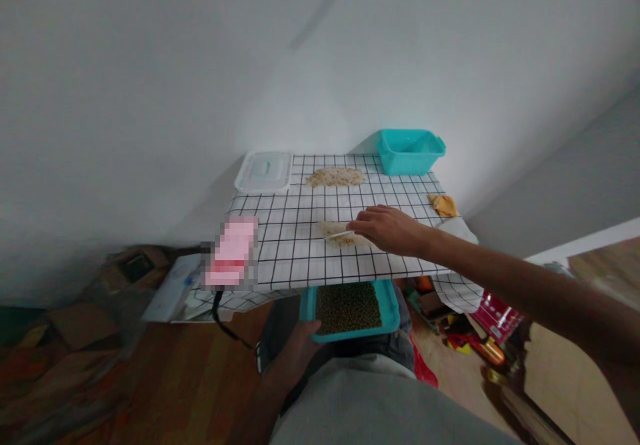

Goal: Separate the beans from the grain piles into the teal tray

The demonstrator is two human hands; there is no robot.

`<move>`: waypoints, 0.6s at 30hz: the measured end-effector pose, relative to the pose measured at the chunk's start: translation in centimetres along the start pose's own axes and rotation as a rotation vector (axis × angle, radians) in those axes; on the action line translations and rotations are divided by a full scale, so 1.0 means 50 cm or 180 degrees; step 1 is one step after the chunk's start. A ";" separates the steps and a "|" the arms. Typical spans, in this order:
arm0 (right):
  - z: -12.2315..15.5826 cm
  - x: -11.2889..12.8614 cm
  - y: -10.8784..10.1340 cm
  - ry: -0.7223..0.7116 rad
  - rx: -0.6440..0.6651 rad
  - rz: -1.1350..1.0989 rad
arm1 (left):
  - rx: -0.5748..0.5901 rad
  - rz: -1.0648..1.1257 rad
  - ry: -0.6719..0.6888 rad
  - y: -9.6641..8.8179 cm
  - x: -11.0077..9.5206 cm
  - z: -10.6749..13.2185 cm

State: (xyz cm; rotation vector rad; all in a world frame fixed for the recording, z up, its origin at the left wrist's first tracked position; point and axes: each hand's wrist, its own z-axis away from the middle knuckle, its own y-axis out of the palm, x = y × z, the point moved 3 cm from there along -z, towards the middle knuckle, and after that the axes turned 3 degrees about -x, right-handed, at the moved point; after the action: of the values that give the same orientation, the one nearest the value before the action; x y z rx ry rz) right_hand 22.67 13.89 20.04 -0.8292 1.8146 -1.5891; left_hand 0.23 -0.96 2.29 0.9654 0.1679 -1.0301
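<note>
My right hand (387,228) is closed on a thin white stick (336,235), whose tip points left over the table. Beneath it lies a small spread of pale grains (344,241), partly covered by my fingers. A teal tub (309,306) rests at my lap, just under the table's front edge. Small greenish beans (347,308) cover its bottom. My left hand (299,341) grips the tub's near left corner, with the thumb over the rim. Farther back on the table is a larger pile of pale grains (336,177).
A white cloth with black grid lines (285,255) covers the table. At its back stand a clear lidded box (265,171) and a second teal tub (411,155). A yellow cloth (444,205) lies at the right edge, a pink blurred object (233,251) at the left.
</note>
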 end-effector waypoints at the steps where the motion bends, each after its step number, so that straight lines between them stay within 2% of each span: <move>1: 0.005 0.004 -0.004 -0.0036 0.0008 0.0022 | -0.0038 -0.0003 0.0023 -0.002 0.001 -0.002; 7: 0.047 0.020 -0.038 -0.0044 0.0049 0.0023 | -0.0181 -0.0111 -0.0092 -0.011 0.009 -0.006; 10: 0.064 0.021 -0.053 0.0198 0.0048 -0.0107 | -0.0139 -0.0179 -0.0147 -0.012 0.010 -0.008; 13: 0.076 0.020 -0.059 0.0502 0.0064 -0.0299 | -0.0095 -0.0163 -0.0062 -0.013 0.011 -0.011; 18: 0.086 0.015 -0.052 0.0660 0.0170 -0.0338 | -0.0213 -0.0454 0.0262 -0.018 0.004 -0.005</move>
State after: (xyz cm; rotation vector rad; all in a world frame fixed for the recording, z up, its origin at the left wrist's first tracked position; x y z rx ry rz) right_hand 25.70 10.36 22.09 -0.7718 1.8872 -1.8424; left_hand -0.29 -1.05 1.49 0.9458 0.3414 -1.1088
